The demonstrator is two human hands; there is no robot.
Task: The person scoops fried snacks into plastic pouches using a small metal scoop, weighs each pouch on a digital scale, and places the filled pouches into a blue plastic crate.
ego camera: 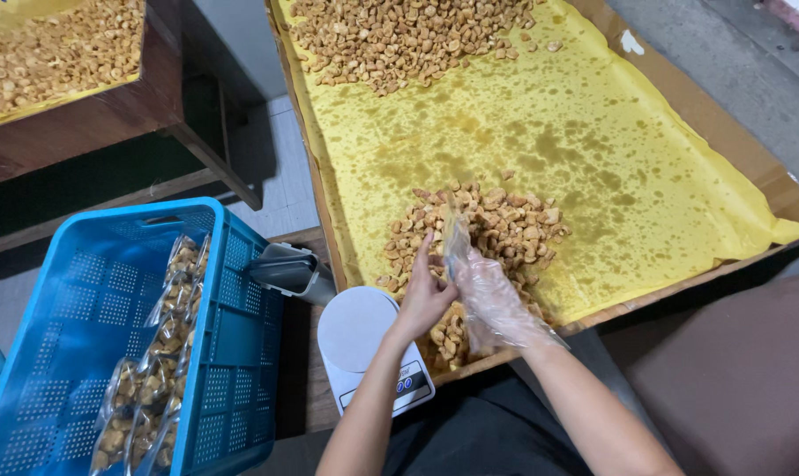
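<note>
Right hand (495,295) wears a thin clear plastic glove, fingers curled around a small clear bag (456,240) held upright over the near heap; how much is in the bag is hard to read through glare and blur. Left hand (424,295) is bare, fingers pinched on the bag's edge, index finger raised; exact grip is hidden behind the right hand. Both sit over the near pile of fried snack pieces (496,225), which lies on oil-stained yellow paper (593,167) lining a shallow cardboard tray (783,189). Lower part of that pile is covered by the hands. Just left of the wrists, a white kitchen scale (360,339) on the tabletop; its display is partly covered by the left forearm. Beside it a metal scoop (285,269), handle end tucked behind the blue plastic crate (73,308). Crate holds filled clear packets (153,370) stacked along its right wall, bottom ones cut off by the frame. Far pile (408,35) runs off the top edge. Another tray of pieces (47,53) top left, only a corner visible.
</note>
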